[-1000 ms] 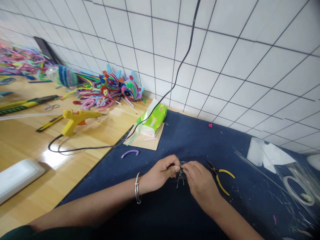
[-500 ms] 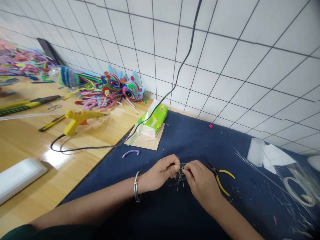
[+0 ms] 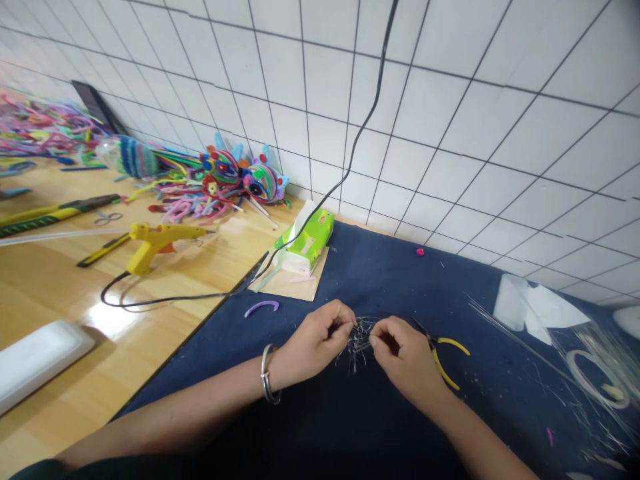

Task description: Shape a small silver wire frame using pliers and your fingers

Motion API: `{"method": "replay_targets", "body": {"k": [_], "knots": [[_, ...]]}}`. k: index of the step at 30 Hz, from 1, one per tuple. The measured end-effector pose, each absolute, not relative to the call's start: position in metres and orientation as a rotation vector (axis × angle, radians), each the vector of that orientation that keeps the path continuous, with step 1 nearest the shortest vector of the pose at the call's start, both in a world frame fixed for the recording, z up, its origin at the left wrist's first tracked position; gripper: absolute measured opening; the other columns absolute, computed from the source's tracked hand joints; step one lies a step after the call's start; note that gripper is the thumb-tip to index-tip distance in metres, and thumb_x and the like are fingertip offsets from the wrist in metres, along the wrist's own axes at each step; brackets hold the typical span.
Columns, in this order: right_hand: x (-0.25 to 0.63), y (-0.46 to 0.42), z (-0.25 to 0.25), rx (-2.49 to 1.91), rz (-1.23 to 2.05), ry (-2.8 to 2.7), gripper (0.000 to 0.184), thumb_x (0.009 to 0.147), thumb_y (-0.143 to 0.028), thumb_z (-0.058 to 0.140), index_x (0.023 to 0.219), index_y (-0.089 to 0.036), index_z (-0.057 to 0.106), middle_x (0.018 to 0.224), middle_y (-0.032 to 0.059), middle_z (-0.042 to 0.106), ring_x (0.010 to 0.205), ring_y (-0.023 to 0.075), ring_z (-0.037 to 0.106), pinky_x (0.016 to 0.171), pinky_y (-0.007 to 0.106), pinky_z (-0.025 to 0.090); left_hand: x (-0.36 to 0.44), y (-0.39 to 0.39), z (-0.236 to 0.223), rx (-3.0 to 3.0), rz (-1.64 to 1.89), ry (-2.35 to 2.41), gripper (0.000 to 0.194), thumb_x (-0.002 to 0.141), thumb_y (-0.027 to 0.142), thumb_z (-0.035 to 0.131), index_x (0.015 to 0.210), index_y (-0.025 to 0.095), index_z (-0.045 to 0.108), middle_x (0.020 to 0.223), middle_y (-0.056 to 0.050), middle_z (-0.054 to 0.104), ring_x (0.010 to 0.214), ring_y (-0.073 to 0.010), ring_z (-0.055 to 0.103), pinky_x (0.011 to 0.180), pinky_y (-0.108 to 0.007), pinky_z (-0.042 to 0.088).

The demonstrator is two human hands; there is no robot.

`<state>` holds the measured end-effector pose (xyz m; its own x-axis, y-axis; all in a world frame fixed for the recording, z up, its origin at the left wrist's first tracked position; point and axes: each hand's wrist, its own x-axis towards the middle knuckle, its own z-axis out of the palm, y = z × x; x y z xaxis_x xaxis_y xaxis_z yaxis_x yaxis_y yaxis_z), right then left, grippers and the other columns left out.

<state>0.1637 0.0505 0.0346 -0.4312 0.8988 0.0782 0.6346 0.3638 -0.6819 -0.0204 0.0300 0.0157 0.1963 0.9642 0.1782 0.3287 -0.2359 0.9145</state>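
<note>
Wire bundle [image 3: 358, 341] part-formed by appearance, pinched between both hands
Left hand [image 3: 316, 339] closed at thumb and fingertips on the bundle's left side; right hand [image 3: 407, 353] likewise closed on its right, above the blue cloth [image 3: 385, 280] near the person's body. Done, as judged: strands gathered into one tangled cluster. Outstanding: numerous ends project untrimmed (exact twists too small to verify). Pliers [image 3: 453, 343] lie just beside the right hand, limiting room there. Bare cloth runs ahead to the tiled wall [image 3: 450, 127]; purple strip [image 3: 261, 306] and tissue pack [image 3: 314, 241] bound the forward left, before the cloth's edge on the wooden counter [image 3: 165, 333]
</note>
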Motion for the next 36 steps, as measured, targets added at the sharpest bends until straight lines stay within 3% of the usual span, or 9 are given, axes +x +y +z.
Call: {"method": "replay_targets", "body": {"k": [9,13,19,25,31,36], "knots": [[0.168,0.058,0.039,-1.433,0.995,-2.114,0.01,0.076,-0.017,0.046,0.068,-0.019,0.051,0.063,-0.0037,0.05,0.059,0.0104,0.047,0.057,0.022,0.037,-0.034,0.035,0.025,1.294,1.212,1.143,0.01,0.086,0.02,0.046,0.077,0.015,0.044,0.079,0.0,0.051,0.053,-0.0048,0.037,0.053,-0.02,0.033],[0.164,0.056,0.032,-1.396,1.028,-2.117,0.011,0.076,-0.017,0.046,0.066,-0.019,0.05,0.062,-0.0039,0.049,0.059,0.0101,0.046,0.056,0.022,0.036,-0.029,0.032,0.027,1.0,1.24,0.905,0.013,0.088,0.023,0.045,0.078,0.015,0.045,0.067,0.002,0.049,0.046,-0.0035,0.035,0.047,-0.019,0.027],[0.16,0.052,0.026,-1.339,1.043,-2.143,0.009,0.075,-0.015,0.046,0.068,-0.019,0.051,0.063,-0.0037,0.05,0.06,0.0098,0.047,0.058,0.021,0.037,-0.015,0.025,0.025,0.759,1.06,0.726,0.013,0.085,0.023,0.049,0.076,0.014,0.047,0.079,-0.003,0.057,0.041,-0.0013,0.038,0.038,-0.017,0.018],[0.175,0.055,0.035,-1.306,0.691,-2.251,0.01,0.074,-0.012,0.047,0.068,-0.019,0.05,0.067,-0.0023,0.052,0.062,0.01,0.048,0.058,0.021,0.036,-0.011,0.029,0.018,0.699,0.776,0.747,0.014,0.081,0.025,0.053,0.074,0.015,0.047,0.065,0.001,0.057,0.036,-0.0023,0.04,0.037,-0.016,0.024],[0.183,0.058,0.032,-1.22,0.344,-2.371,0.011,0.077,-0.011,0.045,0.07,-0.018,0.05,0.068,-0.001,0.052,0.059,0.0097,0.045,0.056,0.022,0.033,-0.022,0.032,0.014,0.969,0.549,0.803,0.019,0.076,0.027,0.058,0.07,0.01,0.064,0.053,-0.001,0.057,0.045,-0.0066,0.047,0.044,-0.018,0.034],[0.177,0.053,0.03,-1.197,0.324,-2.396,0.009,0.079,-0.014,0.045,0.073,-0.017,0.05,0.069,0.0003,0.051,0.06,0.0105,0.046,0.057,0.023,0.034,-0.018,0.027,0.01,0.921,0.778,0.614,0.023,0.075,0.029,0.06,0.091,0.014,0.068,0.079,-0.006,0.062,0.05,-0.0071,0.047,0.05,-0.023,0.038]]}}
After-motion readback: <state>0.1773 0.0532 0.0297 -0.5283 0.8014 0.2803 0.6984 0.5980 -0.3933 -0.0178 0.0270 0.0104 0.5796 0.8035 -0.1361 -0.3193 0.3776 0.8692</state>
